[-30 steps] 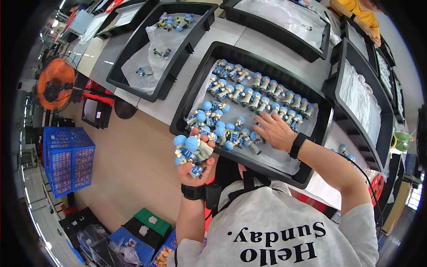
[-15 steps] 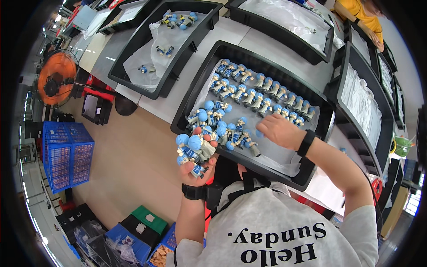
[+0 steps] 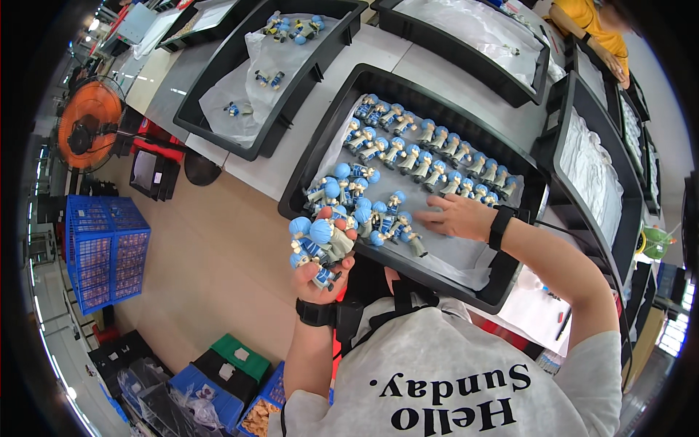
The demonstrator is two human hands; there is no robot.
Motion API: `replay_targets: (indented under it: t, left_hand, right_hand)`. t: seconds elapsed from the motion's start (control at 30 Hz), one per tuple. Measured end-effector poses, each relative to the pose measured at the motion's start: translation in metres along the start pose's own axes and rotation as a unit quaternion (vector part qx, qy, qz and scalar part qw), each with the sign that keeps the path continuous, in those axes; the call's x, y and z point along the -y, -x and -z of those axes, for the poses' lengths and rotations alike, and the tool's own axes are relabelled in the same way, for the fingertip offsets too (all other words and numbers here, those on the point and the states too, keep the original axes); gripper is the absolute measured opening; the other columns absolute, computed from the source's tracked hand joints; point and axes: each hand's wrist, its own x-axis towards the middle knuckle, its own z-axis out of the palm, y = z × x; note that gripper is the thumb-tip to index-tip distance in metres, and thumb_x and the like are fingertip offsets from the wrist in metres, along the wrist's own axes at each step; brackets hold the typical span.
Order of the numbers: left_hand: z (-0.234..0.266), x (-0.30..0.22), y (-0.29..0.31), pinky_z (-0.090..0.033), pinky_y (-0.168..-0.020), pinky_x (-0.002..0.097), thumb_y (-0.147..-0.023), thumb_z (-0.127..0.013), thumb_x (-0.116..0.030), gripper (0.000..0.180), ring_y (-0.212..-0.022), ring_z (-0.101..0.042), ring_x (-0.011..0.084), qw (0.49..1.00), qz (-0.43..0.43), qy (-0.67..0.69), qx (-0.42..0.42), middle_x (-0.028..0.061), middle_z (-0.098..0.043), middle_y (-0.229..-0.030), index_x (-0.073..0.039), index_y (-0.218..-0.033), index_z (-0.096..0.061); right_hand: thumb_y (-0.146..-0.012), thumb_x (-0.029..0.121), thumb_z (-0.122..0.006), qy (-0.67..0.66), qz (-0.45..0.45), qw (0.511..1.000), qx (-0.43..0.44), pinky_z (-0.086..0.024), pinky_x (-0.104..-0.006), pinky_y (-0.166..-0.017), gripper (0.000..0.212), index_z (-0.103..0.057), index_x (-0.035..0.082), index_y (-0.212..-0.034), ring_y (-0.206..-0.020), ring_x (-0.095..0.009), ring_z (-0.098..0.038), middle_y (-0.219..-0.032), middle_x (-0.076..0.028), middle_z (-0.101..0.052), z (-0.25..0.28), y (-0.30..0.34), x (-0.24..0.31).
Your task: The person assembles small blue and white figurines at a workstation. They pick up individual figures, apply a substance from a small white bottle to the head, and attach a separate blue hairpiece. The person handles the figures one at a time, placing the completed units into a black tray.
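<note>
My left hand (image 3: 314,293) is closed around a bunch of small blue-haired figurines (image 3: 320,231), held over the near left edge of a black tray (image 3: 444,120). My right hand (image 3: 466,218) hovers above the tray's middle, fingers stretched out and parted, with nothing visible in them. Below its fingertips lies the white lining sheet (image 3: 444,256). Figurines in blue and pale grey lie in neat rows (image 3: 411,156) across the tray's far part. A jumbled pile of the same figurines (image 3: 357,189) fills its left side, between my hands.
Another black tray (image 3: 255,149) at the far left holds a few scattered figurines. Lined trays stand beyond (image 3: 535,95) and to the right (image 3: 619,269). A person in a yellow top (image 3: 601,40) is at the far right. An orange fan (image 3: 89,125) and blue crates (image 3: 109,251) stand left.
My right hand has shifted slightly, its fingers now extended and more spread over the tray. My left hand keeps its hold on the figurines, nearly still.
</note>
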Motion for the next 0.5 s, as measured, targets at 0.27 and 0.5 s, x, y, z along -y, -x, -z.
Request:
replay_targets:
  t: [0.27, 0.5]
  left_hand:
    - [0.001, -0.005, -0.007, -0.05, -0.072, 0.0321, -0.066, -0.068, -0.011, 0.078, -0.113, -0.048, 0.0313, 1.0, 0.002, -0.002, -0.01, 0.0155, -0.048, -0.121, -0.003, -0.135, -0.031]
    - [0.01, -0.018, -0.025, -0.051, -0.075, 0.0322, -0.068, -0.07, -0.014, 0.082, -0.116, -0.044, 0.0278, 0.998, 0.062, -0.001, 0.005, 0.0125, -0.045, -0.124, -0.006, -0.137, -0.027]
  right_hand:
    - [-0.073, 0.031, -0.066, -0.187, -0.11, 0.973, 0.083, -0.046, -0.0363, -0.075, 0.036, -0.058, 0.003, -0.094, -0.092, -0.029, -0.054, -0.107, -0.016, -0.054, -0.005, 0.0, 0.009]
    - [-0.078, 0.041, -0.064, -0.377, -0.345, 0.846, 0.154, -0.048, -0.0437, -0.069, 0.05, -0.054, -0.005, -0.096, -0.079, -0.038, -0.06, -0.082, -0.021, -0.061, 0.006, 0.003, 0.043]
